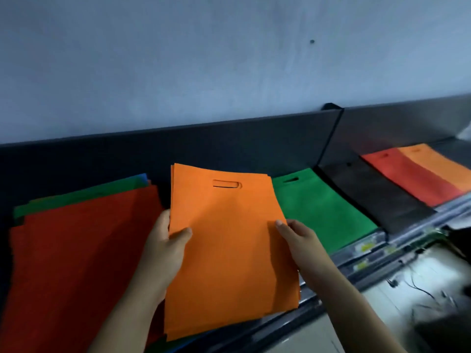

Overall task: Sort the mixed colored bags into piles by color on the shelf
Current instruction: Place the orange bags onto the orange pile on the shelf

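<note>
sorting part done, by the look of it. already laid out along shelf (369, 247) to the right: green pile (323, 207), black pile (377, 194), red pile (410, 177), orange pile (441, 164), side by side, edges touching or overlapping. still mixed at left: heap (76, 263) w/ red on top, green and blue edges poking out behind. prob plenty left in there; depth can't be told.

in hand now: orange bags (229, 240), a thin stack, several layers showing at the edges, handle slot toward wall. held between mixed heap and green pile, low end overhanging shelf front. left hand (163, 253) clamped on left edge, thumb on top, fingers hidden under. right hand (300, 240) pinching right edge, thumb (280, 225) on top face, rest behind. both closed on stack, not loose.
</note>
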A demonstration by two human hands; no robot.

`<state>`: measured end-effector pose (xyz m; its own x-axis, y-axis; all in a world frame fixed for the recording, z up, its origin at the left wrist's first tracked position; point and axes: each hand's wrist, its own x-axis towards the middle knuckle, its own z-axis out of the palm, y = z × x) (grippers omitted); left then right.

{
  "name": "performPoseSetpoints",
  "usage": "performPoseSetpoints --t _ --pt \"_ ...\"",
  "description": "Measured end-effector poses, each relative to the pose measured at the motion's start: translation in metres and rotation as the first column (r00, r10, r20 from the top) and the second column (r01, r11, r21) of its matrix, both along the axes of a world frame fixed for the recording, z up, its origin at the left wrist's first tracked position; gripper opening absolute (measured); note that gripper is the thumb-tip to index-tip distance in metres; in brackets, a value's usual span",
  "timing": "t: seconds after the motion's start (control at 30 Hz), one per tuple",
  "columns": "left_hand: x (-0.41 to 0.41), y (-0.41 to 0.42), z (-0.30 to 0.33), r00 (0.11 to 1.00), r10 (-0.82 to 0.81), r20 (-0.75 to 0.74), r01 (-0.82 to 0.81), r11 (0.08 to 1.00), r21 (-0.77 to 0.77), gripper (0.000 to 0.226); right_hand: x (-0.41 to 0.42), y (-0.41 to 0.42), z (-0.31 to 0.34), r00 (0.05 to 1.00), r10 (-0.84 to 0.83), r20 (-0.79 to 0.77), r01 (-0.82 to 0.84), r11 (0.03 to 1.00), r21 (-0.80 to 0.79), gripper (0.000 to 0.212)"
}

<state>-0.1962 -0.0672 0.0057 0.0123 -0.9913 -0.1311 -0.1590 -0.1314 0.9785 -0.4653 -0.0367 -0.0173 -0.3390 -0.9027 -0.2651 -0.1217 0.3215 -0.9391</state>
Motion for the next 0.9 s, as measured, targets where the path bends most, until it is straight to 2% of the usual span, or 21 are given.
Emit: performPoseSetpoints --t 0.13,0.3,0.4,0.53,0.67,0.9 --pt "-0.076 -0.001 0.01 0.997 -0.081 -0.001 0.081 0.997 0.008 0.029 -0.069 0.018 0.001 0.996 -0.074 0.04 0.074 0.997 0.011 0.019" --pt "-0.201 -0.009 0.019 0.979 -0.199 0.041 0.2 0.98 -0.022 0.034 -0.181 0.036 0.0 0.978 -0.203 -0.045 0.203 0.979 0.008 0.014" --pt "-0.289 -0.008 0.022 0.963 -0.266 0.049 0.267 0.963 -0.027 0.036 -0.264 0.052 0.005 0.967 -0.252 -0.027 0.252 0.968 -0.01 0.017" --pt "-0.401 -0.005 0.024 0.957 -0.287 0.037 0.289 0.956 -0.053 0.034 -0.371 0.072 0.016 0.953 -0.302 -0.011 0.302 0.952 -0.049 0.021" --pt "-0.497 -0.004 0.024 0.95 -0.311 -0.038 0.309 0.95 -0.054 0.036 -0.463 0.09 0.023 0.927 -0.374 -0.034 0.371 0.926 -0.063 0.023" --pt "-0.614 -0.014 0.022 0.919 -0.388 -0.066 0.389 0.921 -0.004 0.034 -0.582 0.096 0.034 0.886 -0.451 -0.107 0.446 0.892 -0.068 0.018"
